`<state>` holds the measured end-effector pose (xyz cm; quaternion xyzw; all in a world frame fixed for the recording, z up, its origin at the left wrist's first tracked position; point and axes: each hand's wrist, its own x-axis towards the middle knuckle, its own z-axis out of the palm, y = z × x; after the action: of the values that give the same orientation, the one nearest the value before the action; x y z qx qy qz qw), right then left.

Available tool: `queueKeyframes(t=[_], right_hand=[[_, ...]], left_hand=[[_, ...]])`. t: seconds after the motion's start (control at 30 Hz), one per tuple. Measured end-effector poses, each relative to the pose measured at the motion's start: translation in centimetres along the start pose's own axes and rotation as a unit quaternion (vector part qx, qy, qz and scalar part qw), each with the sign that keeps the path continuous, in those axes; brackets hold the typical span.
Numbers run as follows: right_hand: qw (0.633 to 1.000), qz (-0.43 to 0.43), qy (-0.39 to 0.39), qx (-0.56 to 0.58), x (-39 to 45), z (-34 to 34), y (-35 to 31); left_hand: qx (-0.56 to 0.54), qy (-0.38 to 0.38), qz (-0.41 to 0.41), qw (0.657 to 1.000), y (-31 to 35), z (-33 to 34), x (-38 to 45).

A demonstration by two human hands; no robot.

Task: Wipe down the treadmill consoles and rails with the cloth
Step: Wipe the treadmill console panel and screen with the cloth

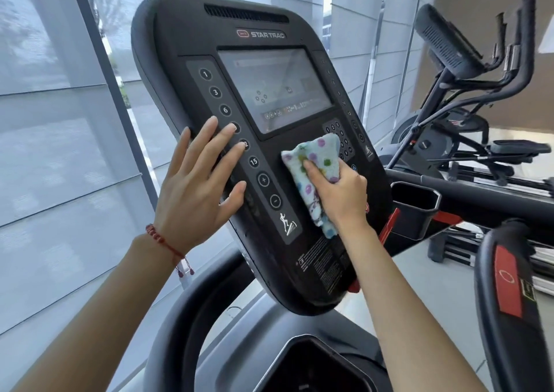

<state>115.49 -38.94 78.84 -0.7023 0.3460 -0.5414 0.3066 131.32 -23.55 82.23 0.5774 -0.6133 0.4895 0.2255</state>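
Here, two hands on one console — left hand flat, right hand gripping one cloth.

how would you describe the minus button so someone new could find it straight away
Start at the big black treadmill console and follow the column of round buttons down its left side. The minus button is the lowest circle, just under the plus button and above the white runner picture.

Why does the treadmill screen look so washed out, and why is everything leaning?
Head view: daylight from the window reflects off the screen, greying it out; the wide-angle lens bends and tilts the console; the right hand gripping the cloth stays fairly sharp, as does the left hand.
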Motion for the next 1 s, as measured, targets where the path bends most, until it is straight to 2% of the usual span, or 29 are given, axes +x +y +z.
queueKeyframes(t=[0.17,0.3,0.43,0.6,0.7,0.87,1.0], right_hand=[[0.999,0.025,0.016,-0.023,1.2,-0.5,0.6],[1.0,0.0,0.017,-0.023,-2.4,-0.6,0.6],[0.998,-0.064,0.023,-0.006,-7.6,-0.3,0.8],[0.997,-0.071,0.015,0.015,-8.5,-0.1,1.8],[0.998,-0.044,0.035,-0.012,-5.9,-1.0,2.8],[0.996,0.059,0.063,-0.035,-0.9,-2.8,6.2],[0.993,0.083,0.071,-0.049,-0.3,-3.1,6.6]], left_hand=[[0.003,-0.012,0.017,1.0,1.6,0.2,-0.7],[0.007,-0.02,0.023,1.0,2.7,0.6,-1.5],[0.002,-0.015,0.011,1.0,3.0,0.7,-1.6],[0.0,-0.013,0.014,1.0,3.0,0.7,-1.7],[0.001,-0.011,0.007,1.0,3.1,0.6,-1.7],[0.001,-0.023,0.022,0.999,3.8,0.5,-2.4],[0.01,-0.035,0.04,0.999,4.2,0.6,-2.7]])
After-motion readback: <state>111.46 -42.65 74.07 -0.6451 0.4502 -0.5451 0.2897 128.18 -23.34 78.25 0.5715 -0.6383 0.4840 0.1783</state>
